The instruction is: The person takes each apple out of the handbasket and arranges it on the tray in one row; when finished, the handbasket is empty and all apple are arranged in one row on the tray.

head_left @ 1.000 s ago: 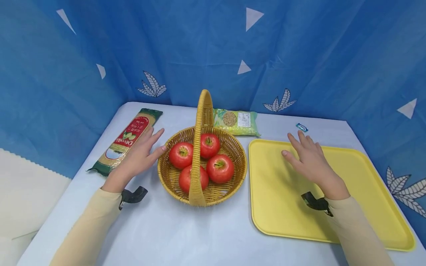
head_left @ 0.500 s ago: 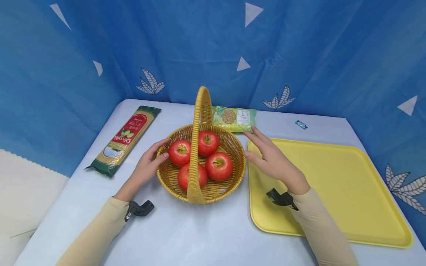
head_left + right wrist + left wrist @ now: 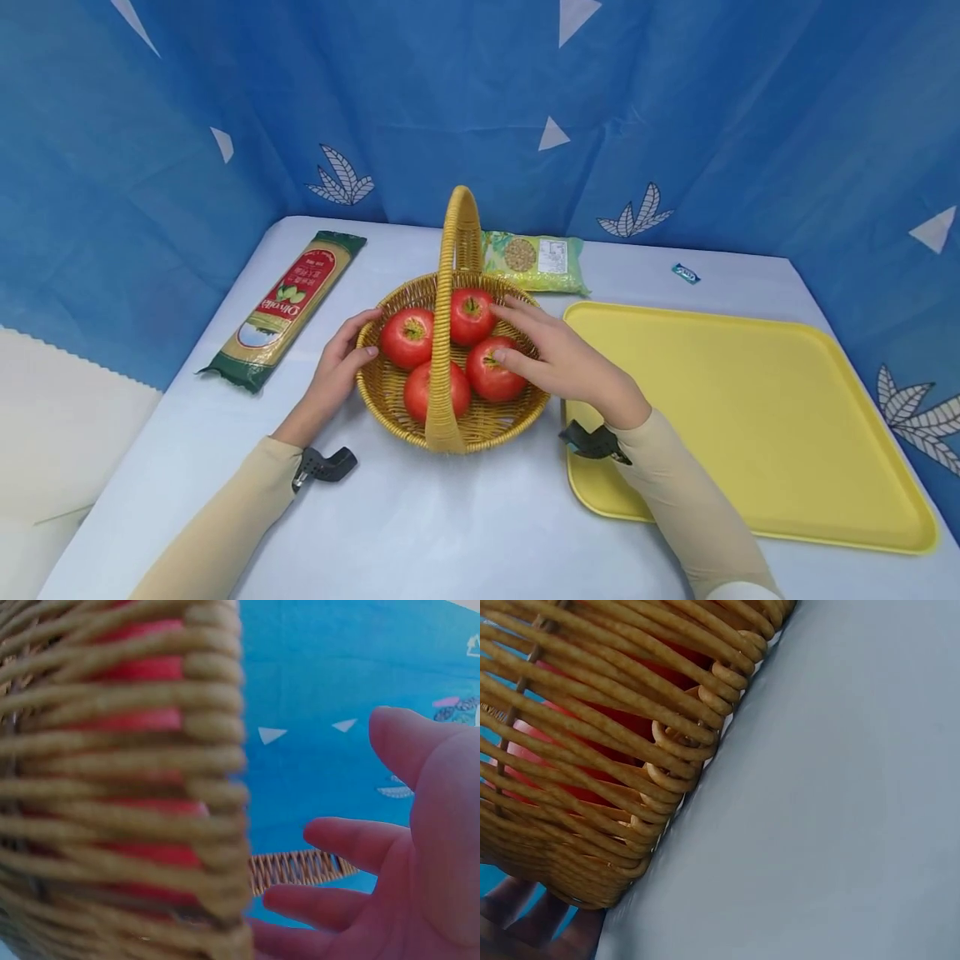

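Several red apples lie in a wicker basket (image 3: 491, 429) with a tall arched handle; one apple (image 3: 412, 337) is at the left, another apple (image 3: 495, 371) at the right. At the basket's left side my left hand (image 3: 335, 367) holds the rim, thumb over the edge and fingers along the outside. The left wrist view shows those fingers (image 3: 574, 934) partly hidden behind the wicker wall (image 3: 592, 750). My right hand (image 3: 558, 354) reaches over the right rim, above the right-hand apple. In the right wrist view its thumb (image 3: 416, 739) and fingers are spread, with nothing between them.
A yellow tray (image 3: 750, 408) lies to the right, under my right forearm. Behind the basket is a green bag of grain-like food (image 3: 536, 262). A pasta packet (image 3: 285, 308) lies at the left, and a small blue-wrapped sweet (image 3: 686, 273) at the back right.
My right hand has moved left from over the tray to above the apples in the basket. My left hand has come from over the pasta packet to the basket's left rim.
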Motion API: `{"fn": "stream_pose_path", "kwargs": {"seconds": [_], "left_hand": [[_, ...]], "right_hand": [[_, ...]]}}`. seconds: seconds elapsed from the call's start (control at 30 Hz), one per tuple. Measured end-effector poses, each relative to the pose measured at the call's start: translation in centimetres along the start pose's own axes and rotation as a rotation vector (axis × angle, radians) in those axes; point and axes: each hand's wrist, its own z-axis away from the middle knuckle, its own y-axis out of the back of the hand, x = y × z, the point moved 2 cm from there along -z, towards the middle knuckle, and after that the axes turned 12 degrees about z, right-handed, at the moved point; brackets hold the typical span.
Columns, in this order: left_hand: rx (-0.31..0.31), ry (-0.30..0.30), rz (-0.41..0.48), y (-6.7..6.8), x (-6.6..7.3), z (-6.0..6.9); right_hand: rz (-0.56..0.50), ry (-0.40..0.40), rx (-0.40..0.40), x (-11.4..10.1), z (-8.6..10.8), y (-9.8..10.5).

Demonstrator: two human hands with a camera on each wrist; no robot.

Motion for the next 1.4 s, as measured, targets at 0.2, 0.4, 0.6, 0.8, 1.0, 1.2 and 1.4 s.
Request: {"fn": "stream_pose_path", "kwargs": {"seconds": [0.2,0.4,0.6,0.8,1.0,1.2,1.4], "left_hand": [[0.014,-0.011,-0.005,0.0,-0.1,0.0],[0.017,0.007,0.000,0.0,-0.3,-0.2],[0.027,0.018,0.003,0.0,-0.4,-0.3],[0.017,0.034,0.012,0.0,-0.4,-1.1],[0.028,0.059,0.028,0.3,-0.5,-1.6],[0.018,0.064,0.042,0.5,-0.8,-1.7],[0.014,0.071,0.059,0.0,-0.8,-2.0]], "right_hand": [[-0.003,-0.013,-0.067,-0.6,-0.5,-0.8],[0.045,-0.003,-0.073,-0.6,-0.7,-1.5],[0.081,0.018,-0.056,-0.6,-0.8,-1.9],[0.095,0.042,-0.044,-0.6,-0.7,-1.8],[0.087,0.073,-0.050,-0.5,-0.9,-2.0],[0.130,0.080,-0.075,-0.8,-1.1,-2.3],[0.169,0.071,-0.105,-1.0,-0.9,-2.4]]}}
